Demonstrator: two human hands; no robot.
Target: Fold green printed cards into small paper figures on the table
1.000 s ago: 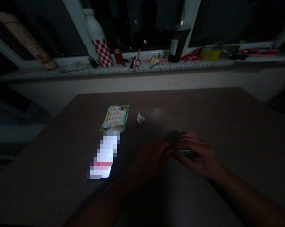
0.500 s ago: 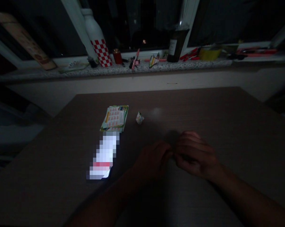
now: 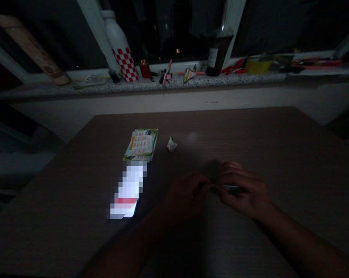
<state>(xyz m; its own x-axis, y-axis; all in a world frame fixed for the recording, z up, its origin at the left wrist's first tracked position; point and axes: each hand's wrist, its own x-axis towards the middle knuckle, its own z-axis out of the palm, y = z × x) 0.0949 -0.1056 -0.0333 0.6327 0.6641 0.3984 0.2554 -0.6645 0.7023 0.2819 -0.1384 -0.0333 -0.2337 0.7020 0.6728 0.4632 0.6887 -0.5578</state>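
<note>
Low over the table (image 3: 278, 154), my left hand (image 3: 187, 195) and my right hand (image 3: 243, 187) meet with curled fingers. Between them is a thin, pale piece that looks like paper (image 3: 231, 188); one edge shows inside my right hand, the rest is hidden by fingers and the dark. My left fingertips pinch its left end, close to my right thumb. Beyond my left hand stands a small folded paper pyramid (image 3: 171, 144) with printed sides. To its left lies a stack of printed leaflets (image 3: 141, 143), green and white with orange print.
A lit phone (image 3: 129, 189) lies left of my left arm, its screen blurred out. Behind the table, the windowsill (image 3: 151, 85) carries a red-and-white checked bottle (image 3: 125, 61), a small red jar (image 3: 144, 69), a dark labelled bottle (image 3: 216, 56), another folded paper piece (image 3: 188, 74) and red-handled tools (image 3: 233, 67).
My right fingers have shifted slightly, and a pale edge now shows inside that hand. My left hand stays nearly in place. The leaflets, phone and paper pyramid have not moved.
</note>
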